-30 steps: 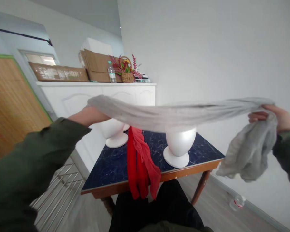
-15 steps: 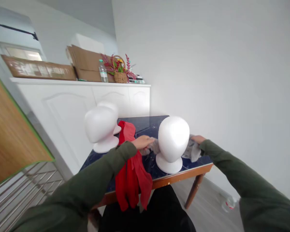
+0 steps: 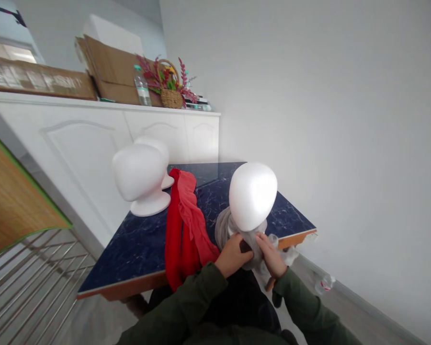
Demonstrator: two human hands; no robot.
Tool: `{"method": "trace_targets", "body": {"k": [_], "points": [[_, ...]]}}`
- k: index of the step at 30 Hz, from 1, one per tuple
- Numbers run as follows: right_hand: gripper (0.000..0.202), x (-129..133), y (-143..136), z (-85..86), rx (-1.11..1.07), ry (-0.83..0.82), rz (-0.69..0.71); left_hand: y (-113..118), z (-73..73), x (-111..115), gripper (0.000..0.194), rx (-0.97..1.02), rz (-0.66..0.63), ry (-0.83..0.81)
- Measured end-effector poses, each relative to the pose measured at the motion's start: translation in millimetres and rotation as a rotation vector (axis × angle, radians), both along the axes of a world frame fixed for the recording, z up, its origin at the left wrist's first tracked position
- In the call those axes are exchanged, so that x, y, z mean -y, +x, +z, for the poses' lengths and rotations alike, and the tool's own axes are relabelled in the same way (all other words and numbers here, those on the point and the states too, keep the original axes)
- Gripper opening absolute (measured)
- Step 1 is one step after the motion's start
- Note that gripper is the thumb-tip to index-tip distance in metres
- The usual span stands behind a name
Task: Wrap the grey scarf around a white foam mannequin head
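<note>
A white foam mannequin head [image 3: 253, 195] stands near the front edge of the table. Around its neck lies a thin grey scarf [image 3: 222, 229], whose loose end hangs past the table edge at the right. My left hand [image 3: 233, 256] is closed on the scarf just in front of the neck, thumb and fingers bent. Close beside it, my right hand [image 3: 272, 256] grips the cloth with its fingers pressed together. Part of the scarf is hidden behind both hands.
Two more white foam heads [image 3: 140, 175] stand at the table's left. A red scarf [image 3: 191, 223] drapes over the front edge of the dark blue table [image 3: 136, 254]. At left is a metal rack [image 3: 39, 273]; a plastic bottle [image 3: 325, 283] lies on the floor.
Both hands have come from the sides of the head to the front of its neck, bringing the grey scarf around it. The view has shifted slightly.
</note>
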State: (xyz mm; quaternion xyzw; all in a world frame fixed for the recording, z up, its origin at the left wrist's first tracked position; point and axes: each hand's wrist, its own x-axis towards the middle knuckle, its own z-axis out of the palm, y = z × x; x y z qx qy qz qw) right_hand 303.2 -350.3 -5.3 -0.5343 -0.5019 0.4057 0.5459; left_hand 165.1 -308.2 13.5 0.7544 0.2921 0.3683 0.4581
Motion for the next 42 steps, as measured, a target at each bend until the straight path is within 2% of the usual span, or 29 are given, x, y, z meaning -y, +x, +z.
{"method": "trace_targets", "body": {"k": [2,4,6,9,12,14,17,20,23,28,30,32,34,36,39,41,42], "points": [[0.029,-1.2,-7.0,8.8,0.142,-0.006,0.009,2.0,-0.6,1.5,0.045,-0.034,0.055,0.111],[0.035,-3.8,-9.0,14.6,0.237,-0.061,0.032,2.5,-3.8,4.9,0.051,-0.069,0.091,0.19],[0.035,-6.6,-8.0,17.1,0.193,-0.106,0.072,2.4,-10.0,7.9,0.055,-0.077,0.111,0.215],[0.028,-8.7,-3.5,17.0,-0.197,-0.141,0.123,1.1,-21.6,5.4,0.061,-0.01,0.168,0.119],[0.015,-8.3,1.5,14.5,-0.674,-0.207,0.21,-1.6,-27.6,-6.3,0.05,0.05,0.206,-0.089],[0.012,-7.7,3.1,12.4,-0.88,-0.229,0.287,-3.7,-26.4,-15.0,0.045,-0.002,0.179,-0.204],[0.015,-7.4,1.7,9.1,-1.04,-0.234,0.366,-5.9,-20.8,-23.5,0.041,-0.101,0.084,-0.298],[0.016,-7.5,0.1,6.0,-1.044,-0.25,0.365,-6.2,-17.8,-27.4,0.031,-0.073,-0.031,-0.425],[0.016,-6.8,5.4,3.5,-0.914,-0.264,0.3,-6.2,-17.9,-32.1,0.022,0.046,-0.074,-0.618],[0.017,-5.4,32.7,-3.7,-0.644,-0.294,0.041,-16.6,-8.9,-48.4,0.009,0.389,-0.024,-1.086],[0.023,-6.5,47.0,-9.7,-0.551,-0.263,-0.036,-27.8,-2.3,-56.5,0.012,0.491,-0.057,-1.259],[0.024,-9.6,60.5,-17.4,-0.384,-0.205,-0.121,-42.7,2.4,-63.3,0.019,0.569,-0.109,-1.329],[0.024,-14.1,70.8,-25.4,-0.15,-0.155,-0.234,-59.0,3.5,-66.9,0.025,0.609,-0.12,-1.294],[0.025,-19.3,75.5,-32.1,0.08,-0.121,-0.35,-73.2,1.0,-66.4,0.03,0.567,-0.101,-1.185],[0.032,-25.6,70.0,-38.0,0.371,-0.073,-0.449,-83.7,-6.5,-58.3,0.051,0.366,-0.034,-0.835],[0.038,-28.0,59.7,-39.5,0.601,-0.063,-0.491,-81.4,-11.6,-49.9,0.064,0.237,0.016,-0.583],[0.039,-28.7,53.6,-40.0,0.713,-0.078,-0.514,-77.9,-14.0,-45.6,0.067,0.189,0.012,-0.519]]}}
